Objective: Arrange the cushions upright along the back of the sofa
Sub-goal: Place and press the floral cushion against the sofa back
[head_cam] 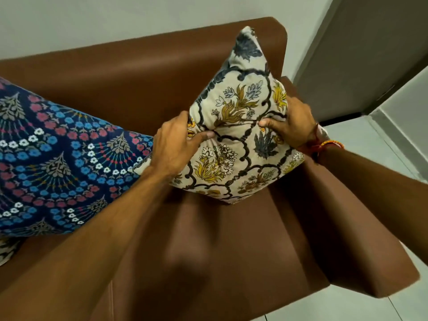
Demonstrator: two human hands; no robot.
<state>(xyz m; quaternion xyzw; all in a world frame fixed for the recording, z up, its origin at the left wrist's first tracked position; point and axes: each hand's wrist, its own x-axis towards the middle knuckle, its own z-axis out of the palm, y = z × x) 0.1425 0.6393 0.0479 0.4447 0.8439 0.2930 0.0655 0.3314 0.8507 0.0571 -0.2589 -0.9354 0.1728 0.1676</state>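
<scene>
A cream cushion (238, 126) with yellow and grey flower print stands on one corner at the right end of the brown sofa (139, 72), leaning toward the backrest. My left hand (176, 144) grips its left edge, thumb pressed into the front. My right hand (289, 123) grips its right edge, thumb also on the front. A large dark blue cushion (58, 158) with red, blue and white flowers lies slanted on the seat to the left, touching the cream cushion's lower left corner.
The sofa's right armrest (347, 228) runs along the right side of the seat. A pale wall (115, 19) is behind the backrest. A grey door (359, 54) and light floor tiles (370, 140) lie to the right. Another patterned cushion's edge (7, 249) shows at the far left.
</scene>
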